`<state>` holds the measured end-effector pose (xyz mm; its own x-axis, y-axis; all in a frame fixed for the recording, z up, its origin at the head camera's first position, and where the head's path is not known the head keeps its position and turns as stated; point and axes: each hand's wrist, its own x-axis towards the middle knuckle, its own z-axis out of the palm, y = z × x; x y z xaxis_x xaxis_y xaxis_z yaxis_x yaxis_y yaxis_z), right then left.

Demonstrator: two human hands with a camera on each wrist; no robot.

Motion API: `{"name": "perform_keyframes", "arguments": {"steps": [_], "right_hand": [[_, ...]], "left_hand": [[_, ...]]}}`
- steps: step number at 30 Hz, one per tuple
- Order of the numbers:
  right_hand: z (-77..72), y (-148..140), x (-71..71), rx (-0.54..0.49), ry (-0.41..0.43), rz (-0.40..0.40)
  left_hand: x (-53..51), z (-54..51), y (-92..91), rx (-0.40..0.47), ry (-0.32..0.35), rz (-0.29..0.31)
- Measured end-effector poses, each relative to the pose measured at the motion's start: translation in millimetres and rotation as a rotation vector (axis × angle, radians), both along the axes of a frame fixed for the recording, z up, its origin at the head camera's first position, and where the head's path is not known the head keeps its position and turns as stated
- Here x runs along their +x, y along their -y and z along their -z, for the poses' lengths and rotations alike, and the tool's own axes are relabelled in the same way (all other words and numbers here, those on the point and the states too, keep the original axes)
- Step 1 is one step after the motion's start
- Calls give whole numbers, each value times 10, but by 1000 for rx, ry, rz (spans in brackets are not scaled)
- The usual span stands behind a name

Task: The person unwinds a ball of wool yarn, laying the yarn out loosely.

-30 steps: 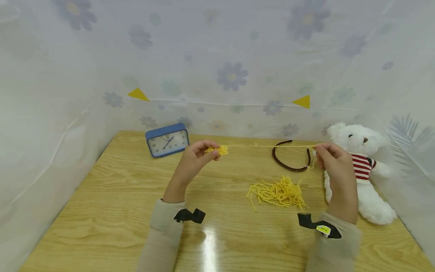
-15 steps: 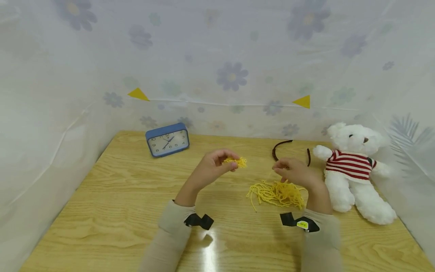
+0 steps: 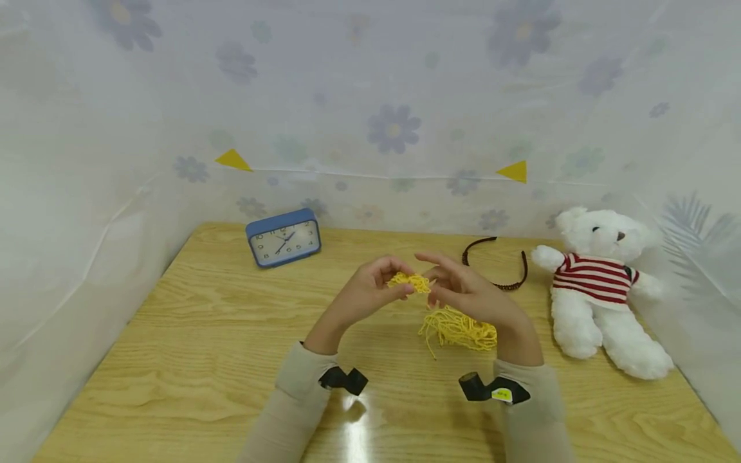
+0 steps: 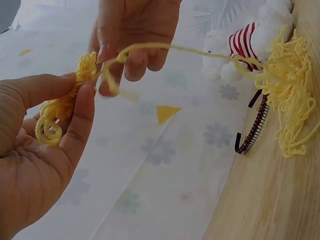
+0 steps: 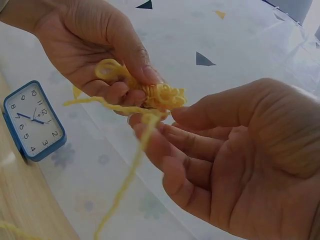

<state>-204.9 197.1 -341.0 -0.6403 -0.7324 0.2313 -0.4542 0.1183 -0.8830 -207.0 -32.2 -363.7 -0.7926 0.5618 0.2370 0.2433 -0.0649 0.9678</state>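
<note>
My left hand [image 3: 368, 290] pinches a small coiled bundle of yellow yarn [image 4: 62, 107] between thumb and fingers, with loops sticking out at its ends. At the bundle's right end, my right hand [image 3: 471, 290] holds a yellow strand near its fingertips; its index finger is raised and its other fingers are loosely curved. From there, in the left wrist view, the strand [image 4: 170, 46] runs over to a loose yarn pile [image 4: 290, 95] on the table. Part of that pile [image 3: 457, 329] is hidden behind the right hand in the head view.
A blue alarm clock [image 3: 283, 238] stands at the back left of the wooden table [image 3: 220, 360]. Behind the right hand lies a dark beaded headband [image 3: 512, 285]. A white teddy bear [image 3: 602, 280] in a striped shirt sits at the right. Flowered sheeting [image 3: 347, 83] surrounds the table.
My right hand, which was holding the strand taut far to the right, has come down and left to the bundle. My left hand has moved right and slightly down, still gripping the bundle.
</note>
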Motion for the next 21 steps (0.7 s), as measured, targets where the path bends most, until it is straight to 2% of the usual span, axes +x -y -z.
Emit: {"name": "perform_keyframes", "arguments": {"steps": [2,4,7,9,12,15,18,21], "right_hand": [[-17,-7,16,14,38,31],[-41,-27,39,55,50,102],[-85,-74,82,117,31,245],[-108,-114,108,111,-1,327],[-142,-186,149,12,-56,434],[-172,-263,181,-154,-78,476],[-200,-327,200,-289,-101,475],[-219,-362,218,-385,-114,475]], "left_hand": [[-5,-1,12,-2,-11,-18],[-14,-3,25,2,-22,-37],[-21,-9,46,4,-41,-56],[-21,-12,57,-3,-48,-63],[-20,-11,74,-25,-72,-74],[-30,-3,82,-49,-96,-87],[-38,0,88,-74,-89,-103],[-34,-6,97,-54,-69,-114]]}}
